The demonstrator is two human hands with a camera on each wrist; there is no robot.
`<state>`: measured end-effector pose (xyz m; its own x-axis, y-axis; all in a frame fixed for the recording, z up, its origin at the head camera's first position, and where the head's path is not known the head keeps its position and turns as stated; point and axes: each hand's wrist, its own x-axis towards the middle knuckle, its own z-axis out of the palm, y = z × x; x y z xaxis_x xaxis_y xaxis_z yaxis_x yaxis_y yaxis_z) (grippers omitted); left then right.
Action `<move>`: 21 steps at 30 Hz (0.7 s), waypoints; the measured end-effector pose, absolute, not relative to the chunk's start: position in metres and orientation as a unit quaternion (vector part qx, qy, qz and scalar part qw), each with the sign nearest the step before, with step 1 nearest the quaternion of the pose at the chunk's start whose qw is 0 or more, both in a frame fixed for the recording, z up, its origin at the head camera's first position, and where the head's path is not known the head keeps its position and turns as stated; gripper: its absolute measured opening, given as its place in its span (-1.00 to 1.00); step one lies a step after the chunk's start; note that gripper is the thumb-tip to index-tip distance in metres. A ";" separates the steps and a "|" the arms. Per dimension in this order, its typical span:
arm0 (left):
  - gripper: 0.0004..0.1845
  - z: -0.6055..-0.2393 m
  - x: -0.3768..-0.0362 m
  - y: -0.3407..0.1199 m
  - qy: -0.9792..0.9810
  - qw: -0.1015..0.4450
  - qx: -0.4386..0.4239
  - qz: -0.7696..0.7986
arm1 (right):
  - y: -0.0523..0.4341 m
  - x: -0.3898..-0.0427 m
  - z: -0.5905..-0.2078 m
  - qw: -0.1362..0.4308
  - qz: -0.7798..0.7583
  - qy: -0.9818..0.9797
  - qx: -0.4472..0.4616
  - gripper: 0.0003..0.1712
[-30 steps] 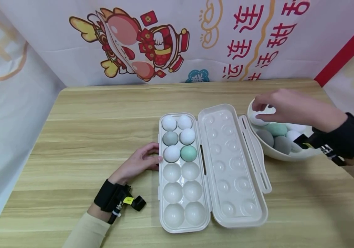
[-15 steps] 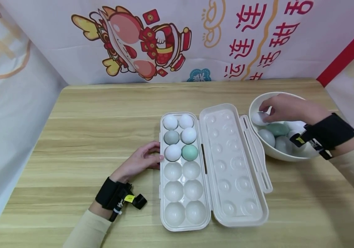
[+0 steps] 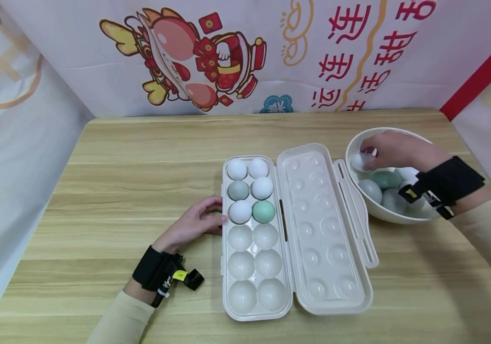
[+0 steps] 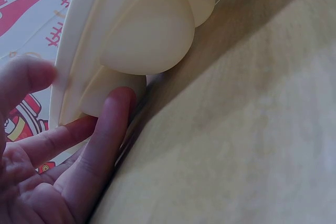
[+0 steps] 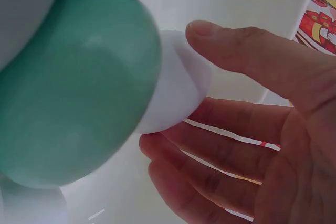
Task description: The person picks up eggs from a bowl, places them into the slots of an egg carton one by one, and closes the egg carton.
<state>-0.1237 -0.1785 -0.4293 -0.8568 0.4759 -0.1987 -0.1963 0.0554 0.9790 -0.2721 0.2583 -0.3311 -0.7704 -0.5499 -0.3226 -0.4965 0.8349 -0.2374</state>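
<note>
My right hand (image 3: 393, 149) reaches into a white bowl (image 3: 400, 219) and holds a white egg (image 3: 360, 161) at its left side. In the right wrist view the thumb lies on one side of this white egg (image 5: 181, 85) and the fingers on the other, with a green egg (image 5: 79, 87) partly in front. At the middle of the table stands an opened egg carton (image 3: 256, 243). My left hand (image 3: 195, 222) grips its left edge; in the left wrist view the thumb is at the rim and the fingers reach under the cups (image 4: 149, 32).
White, grey-green and green eggs fill the three far rows of the carton. Its lid (image 3: 320, 239) lies folded out to the right, with a slotted flap (image 3: 354, 210) close to the bowl. More eggs lie in the bowl, including a grey one (image 3: 371, 191). A printed cloth (image 3: 245, 57) hangs behind the table.
My right hand has come down into the bowl, and its thumb and fingers have closed round the white egg. My left hand keeps its place on the carton.
</note>
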 end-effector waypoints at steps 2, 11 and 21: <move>-0.56 -0.429 -0.124 -0.179 0.683 0.247 0.103 0.679 | 0.258 -0.272 -0.332 0.196 -0.073 0.939 -0.274 -0.67; -0.56 -0.430 -0.124 -0.179 0.683 0.247 0.108 0.679 | 0.262 -0.272 -0.337 0.208 -0.088 0.933 -0.281 -0.61; -0.57 -0.431 -0.125 -0.179 0.679 0.247 0.113 0.682 | 0.262 -0.269 -0.332 0.202 -0.092 0.934 -0.281 -0.57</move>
